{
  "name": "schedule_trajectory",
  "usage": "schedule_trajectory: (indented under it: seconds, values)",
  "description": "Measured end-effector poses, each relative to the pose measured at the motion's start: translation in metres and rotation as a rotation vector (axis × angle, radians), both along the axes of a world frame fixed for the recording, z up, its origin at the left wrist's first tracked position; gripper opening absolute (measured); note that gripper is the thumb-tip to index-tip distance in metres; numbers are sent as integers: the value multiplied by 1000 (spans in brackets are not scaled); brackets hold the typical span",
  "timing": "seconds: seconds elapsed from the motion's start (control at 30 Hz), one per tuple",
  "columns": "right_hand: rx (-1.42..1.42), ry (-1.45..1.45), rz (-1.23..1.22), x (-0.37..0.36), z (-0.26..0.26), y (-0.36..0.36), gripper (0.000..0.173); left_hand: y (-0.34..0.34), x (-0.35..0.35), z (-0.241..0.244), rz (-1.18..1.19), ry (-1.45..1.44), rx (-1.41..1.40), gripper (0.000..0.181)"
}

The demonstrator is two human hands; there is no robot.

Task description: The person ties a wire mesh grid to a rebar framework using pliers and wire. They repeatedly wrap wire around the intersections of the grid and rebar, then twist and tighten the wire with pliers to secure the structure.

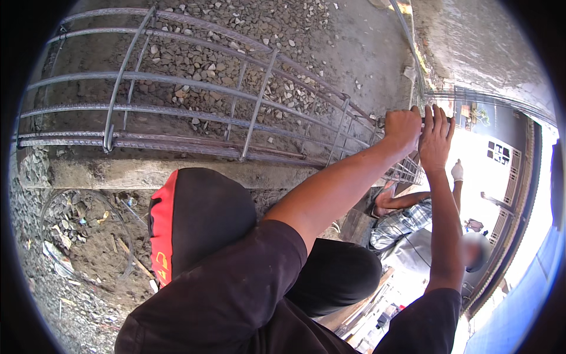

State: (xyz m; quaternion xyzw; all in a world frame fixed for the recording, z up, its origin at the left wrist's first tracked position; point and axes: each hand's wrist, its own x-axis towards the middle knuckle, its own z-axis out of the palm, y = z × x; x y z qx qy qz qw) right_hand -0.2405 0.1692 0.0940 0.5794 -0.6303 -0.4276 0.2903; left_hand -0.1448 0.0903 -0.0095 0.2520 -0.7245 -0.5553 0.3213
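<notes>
A long cage of ribbed steel rebar (pixel 132 75), tied with square stirrups (pixel 259 104), runs from the left of the view toward the far right. At its far part, my left hand (pixel 401 130) is closed in a fist around a dark bar or handle (pixel 423 120). Beside it, my right hand (pixel 435 139) lies over the same bar, fingers fairly straight and close together. The bar shows only between and just past the hands; what its ends meet is hidden. Both arms stretch forward past my bent knees.
The cage lies along a low ledge (pixel 110 172), with gravel (pixel 199 66) beyond. A loose wire coil (pixel 121 221) and rubble lie at lower left. Past my right arm a co-worker in plaid shorts (pixel 398 228) crouches, one gloved hand (pixel 457 171) extended. Long rods (pixel 482 96) stretch across at upper right.
</notes>
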Motion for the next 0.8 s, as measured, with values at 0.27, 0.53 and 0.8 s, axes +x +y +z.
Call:
schedule_trajectory:
  seconds: [0.27,0.53,0.8]
  values:
    - [173,-56,26,6,22,-31,43,-31,9,5,-305,-15,154,37]
    - [380,-364,-586,63,63,-87,16,28,27,8,151,105,-75,36]
    - [344,65,282,80,64,-87,38,-61,2,-11,-626,130,383,18]
